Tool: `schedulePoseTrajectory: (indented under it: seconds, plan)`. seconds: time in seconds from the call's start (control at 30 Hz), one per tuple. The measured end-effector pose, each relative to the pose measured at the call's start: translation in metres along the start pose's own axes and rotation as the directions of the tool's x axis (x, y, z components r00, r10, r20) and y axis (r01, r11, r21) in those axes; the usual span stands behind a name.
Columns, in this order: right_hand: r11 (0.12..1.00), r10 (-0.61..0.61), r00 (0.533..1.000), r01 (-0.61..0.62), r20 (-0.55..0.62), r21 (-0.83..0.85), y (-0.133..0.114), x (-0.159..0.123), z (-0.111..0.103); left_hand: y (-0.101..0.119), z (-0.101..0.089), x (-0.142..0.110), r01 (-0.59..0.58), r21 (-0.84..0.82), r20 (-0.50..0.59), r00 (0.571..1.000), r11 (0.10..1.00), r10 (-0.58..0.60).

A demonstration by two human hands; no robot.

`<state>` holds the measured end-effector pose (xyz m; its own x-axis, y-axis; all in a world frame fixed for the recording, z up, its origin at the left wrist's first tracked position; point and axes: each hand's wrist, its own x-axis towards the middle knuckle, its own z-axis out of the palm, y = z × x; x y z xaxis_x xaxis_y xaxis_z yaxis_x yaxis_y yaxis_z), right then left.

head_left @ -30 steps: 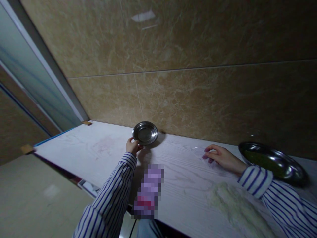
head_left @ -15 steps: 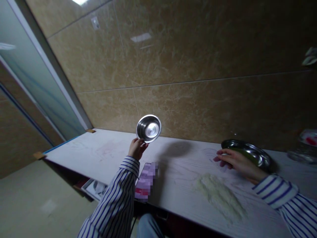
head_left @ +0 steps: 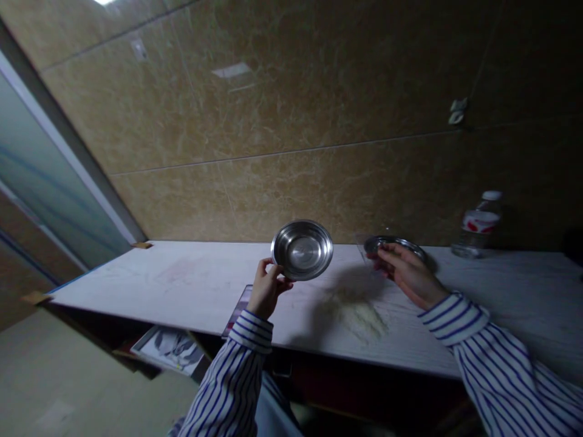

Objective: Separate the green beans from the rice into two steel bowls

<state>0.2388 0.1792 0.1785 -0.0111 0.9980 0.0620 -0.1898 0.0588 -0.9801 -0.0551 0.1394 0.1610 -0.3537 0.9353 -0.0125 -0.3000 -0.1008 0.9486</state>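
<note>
In my left hand [head_left: 268, 288] is a small stainless steel bowl [head_left: 303, 250], gripped at its lower left rim. Its inside faces me and looks bare. My right hand [head_left: 405, 270] is pinched on a thin, clear, flat piece [head_left: 363, 250], faint enough that its full outline is hard to make out. Behind that hand, a wide steel basin [head_left: 416, 247] stands against the wall, partly hidden by the fingers. A patch of pale flour-like powder [head_left: 364, 318] is spread on the white table between my hands, below them in view.
A clear bottle [head_left: 478, 224] with a white cap and red-marked label stands right of the basin. Left of the powder, a phone-like flat thing [head_left: 237, 311] lies at the table's [head_left: 182, 273] front edge. A white tray [head_left: 168, 349] sits on a shelf below.
My view has swung right, bringing the whole bottle in. The bowl has come nearer the powder and my right hand, and its shadow now falls on the powder.
</note>
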Motion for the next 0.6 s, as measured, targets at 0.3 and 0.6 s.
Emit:
schedulePoseTrajectory:
  seconds: [0.3, 0.6]
  plan:
    - [1.0, -0.015, 1.0, 0.015, -0.015, 0.006, 0.02, -0.038, 0.004, -0.039, 0.008, -0.05, 0.104, 0.026, 0.095, 0.99, 0.994, -0.107]
    - [0.998, -0.065, 0.995, 0.064, -0.075, -0.018, 0.027, -0.064, 0.0, -0.047, 0.009, -0.073, 0.077, 0.02, 0.172, 0.982, 0.997, -0.08]
